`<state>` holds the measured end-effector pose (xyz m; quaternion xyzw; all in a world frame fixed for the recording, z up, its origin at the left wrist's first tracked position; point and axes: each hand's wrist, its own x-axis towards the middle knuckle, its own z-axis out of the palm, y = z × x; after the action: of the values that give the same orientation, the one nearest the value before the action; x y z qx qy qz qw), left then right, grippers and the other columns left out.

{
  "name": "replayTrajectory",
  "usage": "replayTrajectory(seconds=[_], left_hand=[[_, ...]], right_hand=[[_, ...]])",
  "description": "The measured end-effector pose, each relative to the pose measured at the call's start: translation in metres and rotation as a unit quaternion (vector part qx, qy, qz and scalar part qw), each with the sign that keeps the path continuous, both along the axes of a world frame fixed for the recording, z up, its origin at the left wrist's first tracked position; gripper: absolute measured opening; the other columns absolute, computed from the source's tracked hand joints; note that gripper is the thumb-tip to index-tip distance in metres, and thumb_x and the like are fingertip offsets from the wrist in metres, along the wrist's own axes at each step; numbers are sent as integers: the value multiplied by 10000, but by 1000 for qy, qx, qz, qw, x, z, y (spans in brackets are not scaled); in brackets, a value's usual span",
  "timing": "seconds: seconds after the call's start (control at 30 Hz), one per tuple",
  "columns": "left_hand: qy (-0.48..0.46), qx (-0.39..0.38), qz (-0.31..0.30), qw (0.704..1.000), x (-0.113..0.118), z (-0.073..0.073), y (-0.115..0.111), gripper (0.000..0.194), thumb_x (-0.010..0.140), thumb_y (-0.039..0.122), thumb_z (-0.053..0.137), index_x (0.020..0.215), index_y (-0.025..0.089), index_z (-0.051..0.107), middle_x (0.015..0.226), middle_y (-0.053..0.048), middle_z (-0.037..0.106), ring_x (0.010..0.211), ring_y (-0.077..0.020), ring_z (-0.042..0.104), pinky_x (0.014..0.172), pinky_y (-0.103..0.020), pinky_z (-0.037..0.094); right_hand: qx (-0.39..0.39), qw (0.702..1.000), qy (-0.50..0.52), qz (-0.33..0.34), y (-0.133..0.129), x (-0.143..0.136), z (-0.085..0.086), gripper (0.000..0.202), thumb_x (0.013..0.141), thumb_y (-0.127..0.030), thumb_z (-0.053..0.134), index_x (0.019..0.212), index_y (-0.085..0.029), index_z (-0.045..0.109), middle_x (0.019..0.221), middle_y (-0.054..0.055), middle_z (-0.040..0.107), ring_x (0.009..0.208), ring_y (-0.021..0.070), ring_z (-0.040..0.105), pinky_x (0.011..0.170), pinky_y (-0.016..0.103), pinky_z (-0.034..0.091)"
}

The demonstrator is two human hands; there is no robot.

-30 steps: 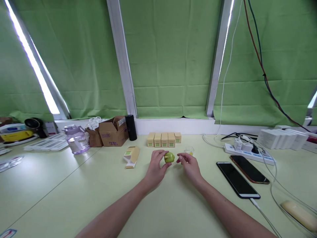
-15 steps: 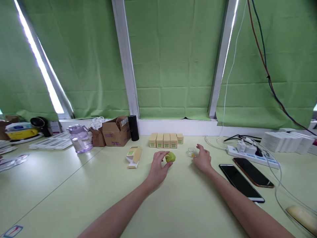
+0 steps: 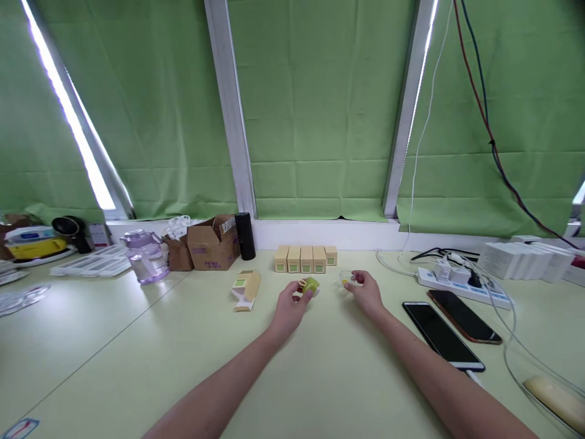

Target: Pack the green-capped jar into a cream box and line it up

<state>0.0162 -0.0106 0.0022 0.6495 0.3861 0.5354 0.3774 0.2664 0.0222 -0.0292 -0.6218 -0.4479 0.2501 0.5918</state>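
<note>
Two bare hands work small items on a pale green desk point(image 3: 137, 366).

Nearest, both forearms reach forward over the desk. The left hand point(image 3: 287, 305) has its grip closed around a small green round object point(image 3: 311, 285), which sits at the fingertips just above the desk. The right hand point(image 3: 365, 291) pinches a small clear case with a yellow bit inside point(image 3: 346, 278), close to the right of the green object. To the right lie two phones point(image 3: 450, 326) side by side, and beyond them a white power strip point(image 3: 457, 281) with cables. Left of the hands lies an opened tan carton point(image 3: 247, 289). Farther back stands a row of small tan boxes point(image 3: 305, 258), then a cardboard box point(image 3: 212, 244), a black cylinder point(image 3: 245, 235) and a purple jug point(image 3: 146, 256) along the window sill.
</note>
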Motion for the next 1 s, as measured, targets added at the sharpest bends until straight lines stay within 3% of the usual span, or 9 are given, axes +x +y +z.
replayTrajectory(seconds=[0.13, 0.27, 0.4, 0.57, 0.73, 1.0], left_hand=[[-24, -46, -11, 999, 0, 2, 1, 568, 832, 725, 736, 955, 174, 795, 988, -93, 773, 899, -232, 656, 747, -321, 533], [-46, -81, -15, 996, -1, 2, 1, 616, 834, 770, 711, 888, 162, 793, 900, -79, 742, 822, -202, 622, 735, -308, 526], [-82, -106, -20, 991, -2, 0, 1, 631, 821, 774, 728, 911, 154, 803, 922, -89, 722, 853, -205, 605, 725, -299, 513], [-106, -129, -20, 986, -2, 0, 2, 650, 807, 781, 740, 913, 143, 806, 969, -115, 709, 911, -220, 598, 730, -302, 506], [-108, -141, -19, 984, -2, 2, 0, 686, 794, 803, 732, 918, 133, 813, 964, -121, 707, 916, -224, 585, 739, -309, 502], [-99, -129, -37, 986, 0, 7, -6, 647, 809, 775, 737, 934, 145, 824, 981, -110, 742, 872, -208, 600, 749, -309, 495]], right_hand=[[49, 988, 128, 77, -15, -25, 4, 419, 740, -534, 767, 1004, -224, 670, 904, 98, 752, 898, 309, 746, 792, 494, 631], [78, 960, 224, 149, -32, -44, 6, 346, 843, -563, 689, 935, -230, 672, 887, 111, 765, 897, 321, 787, 824, 542, 656], [55, 901, 365, 228, -47, -52, 7, 317, 819, -513, 751, 926, -218, 704, 873, 110, 776, 864, 314, 785, 830, 527, 649], [32, 874, 417, 248, -61, -57, 17, 378, 734, -457, 861, 990, -200, 758, 915, 89, 777, 766, 249, 743, 676, 384, 597], [34, 879, 398, 261, -73, -61, 26, 530, 591, -362, 983, 1060, -211, 789, 1007, 59, 758, 790, 191, 692, 629, 301, 526], [36, 921, 312, 231, -75, -66, 19, 629, 466, -276, 997, 1064, -228, 808, 1061, 72, 751, 847, 201, 664, 647, 297, 520]])
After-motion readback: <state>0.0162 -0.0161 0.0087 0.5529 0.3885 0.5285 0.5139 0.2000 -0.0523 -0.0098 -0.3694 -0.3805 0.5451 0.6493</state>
